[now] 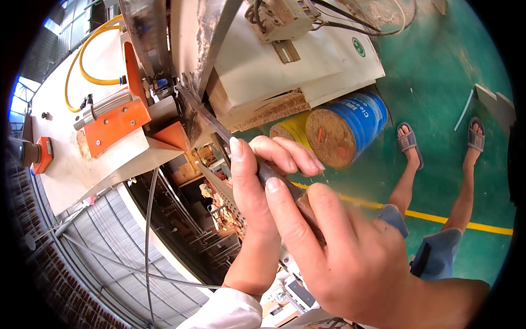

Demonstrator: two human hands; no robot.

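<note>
A long, narrow, dark bar [215, 123] runs slantwise from the machine down between my hands; its exact kind I cannot make out. Around its middle my left hand [253, 183] is closed, thumb lying along one side and fingers curled over the other. My right hand [350, 249] grips the brownish near end, with the index finger stretched along the bar close to the left hand. The far tip of the bar reaches toward a dusty metal part [200, 49] of the machine, and whether it touches there I cannot tell.
An orange bracket [118, 126] and a yellow hose [82, 60] are on the pale machine at left. Blue drum [368, 118] and yellow drum [290, 129] stand beyond my hands. My sandalled feet [408, 141] are on the green floor [438, 71], across a yellow line [482, 226].
</note>
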